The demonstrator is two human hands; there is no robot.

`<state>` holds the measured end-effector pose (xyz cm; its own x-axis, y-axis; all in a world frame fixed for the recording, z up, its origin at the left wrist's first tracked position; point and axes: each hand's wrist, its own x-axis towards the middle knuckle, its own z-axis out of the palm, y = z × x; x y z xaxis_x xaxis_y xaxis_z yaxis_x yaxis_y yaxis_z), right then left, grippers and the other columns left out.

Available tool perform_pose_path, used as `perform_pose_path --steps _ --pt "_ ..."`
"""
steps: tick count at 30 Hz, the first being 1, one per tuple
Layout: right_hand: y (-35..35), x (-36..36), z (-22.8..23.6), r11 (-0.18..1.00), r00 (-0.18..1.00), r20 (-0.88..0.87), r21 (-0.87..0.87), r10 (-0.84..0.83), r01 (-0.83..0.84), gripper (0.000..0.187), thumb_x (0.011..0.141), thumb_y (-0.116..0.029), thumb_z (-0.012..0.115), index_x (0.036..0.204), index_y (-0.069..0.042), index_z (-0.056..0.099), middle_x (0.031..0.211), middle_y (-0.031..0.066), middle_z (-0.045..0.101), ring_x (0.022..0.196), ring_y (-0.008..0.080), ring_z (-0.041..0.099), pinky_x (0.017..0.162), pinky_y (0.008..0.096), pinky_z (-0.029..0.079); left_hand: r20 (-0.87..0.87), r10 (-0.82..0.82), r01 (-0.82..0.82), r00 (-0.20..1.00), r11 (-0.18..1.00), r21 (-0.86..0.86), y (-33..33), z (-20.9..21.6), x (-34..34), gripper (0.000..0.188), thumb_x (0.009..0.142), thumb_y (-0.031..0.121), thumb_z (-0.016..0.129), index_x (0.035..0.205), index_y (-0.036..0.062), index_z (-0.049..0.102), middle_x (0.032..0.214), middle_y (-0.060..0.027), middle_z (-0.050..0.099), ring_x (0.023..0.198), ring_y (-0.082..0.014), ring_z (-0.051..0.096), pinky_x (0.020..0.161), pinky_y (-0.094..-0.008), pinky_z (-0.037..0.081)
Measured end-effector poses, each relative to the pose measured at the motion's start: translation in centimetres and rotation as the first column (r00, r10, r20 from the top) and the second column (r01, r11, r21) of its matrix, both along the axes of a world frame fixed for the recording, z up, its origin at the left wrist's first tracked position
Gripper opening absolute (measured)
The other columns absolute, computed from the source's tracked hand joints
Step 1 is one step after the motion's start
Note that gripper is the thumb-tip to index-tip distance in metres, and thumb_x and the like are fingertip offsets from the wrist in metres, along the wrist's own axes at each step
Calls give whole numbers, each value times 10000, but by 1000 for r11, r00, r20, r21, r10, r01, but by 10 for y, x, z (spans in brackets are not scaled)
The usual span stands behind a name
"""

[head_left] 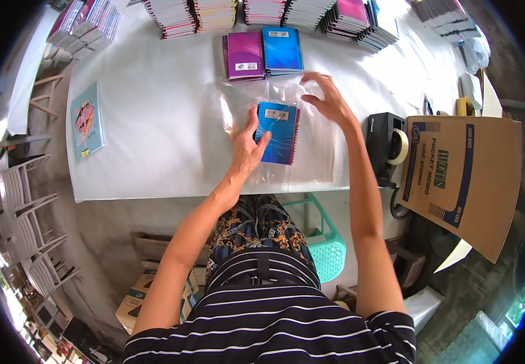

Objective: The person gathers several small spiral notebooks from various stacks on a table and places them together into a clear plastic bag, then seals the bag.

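Observation:
A blue spiral notebook (277, 138) with a white label lies on clear plastic film (320, 151) near the table's front edge. A reddish spiral binding shows along its right side. My left hand (249, 145) grips the notebook's left edge, thumb over the cover and fingers at the side. Above and to the right of it, my right hand (330, 102) is curved over the film with thumb and fingers apart, nothing visible between them. Just beyond stand two low stacks, a purple notebook stack (245, 54) and a blue notebook stack (283, 50), side by side.
Tall notebook stacks (214, 15) line the table's far edge. An illustrated notebook (87, 120) lies at the left. At the right are a black tape dispenser (381, 145) and a large cardboard box (456, 176). A green plastic stool (328, 255) stands under the front edge.

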<state>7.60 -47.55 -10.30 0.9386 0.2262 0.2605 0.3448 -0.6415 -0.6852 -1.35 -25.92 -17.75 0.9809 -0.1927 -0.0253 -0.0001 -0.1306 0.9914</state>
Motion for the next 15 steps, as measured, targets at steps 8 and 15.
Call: perform_pose_path --steps 8,15 --pt "34 31 -23 992 975 219 123 -30 3 195 752 77 634 912 -24 683 897 109 663 845 283 612 726 382 495 -13 107 -108 994 988 -107 -1 8 -8 682 881 118 598 1467 -14 275 1439 -205 424 1309 -291 432 1091 -348 321" --pt "42 -113 -21 987 975 165 -79 150 -139 398 660 138 598 1016 -24 678 1065 83 640 1018 259 598 875 392 462 54 186 -183 981 981 -59 -3 0 -12 659 882 117 580 1460 -18 294 1478 -206 376 1381 -292 343 1119 -352 283"
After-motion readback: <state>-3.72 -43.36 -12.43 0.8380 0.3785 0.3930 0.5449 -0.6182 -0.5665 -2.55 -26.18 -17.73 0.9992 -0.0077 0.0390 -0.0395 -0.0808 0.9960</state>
